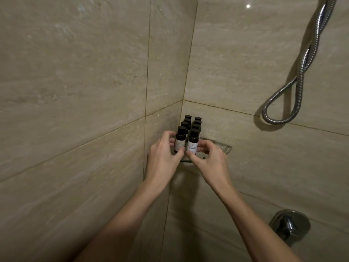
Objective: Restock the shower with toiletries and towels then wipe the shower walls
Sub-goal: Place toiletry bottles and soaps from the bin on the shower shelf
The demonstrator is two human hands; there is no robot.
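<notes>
Small dark bottles (189,127) stand upright in two rows on a glass corner shelf (225,148) where two tiled walls (75,72) meet. The left hand (162,159) curls its fingers round the front left bottle (180,138). The right hand (209,161) seems to pinch the front right bottle (193,141). A shower hose (302,72) hangs at the upper right.

Glass corner shelf (225,148), mounted where the tiled walls (75,91) meet. Eight small dark bottles (196,127) stand upright on it, in two rows of four running from the wall corner outward.
</notes>
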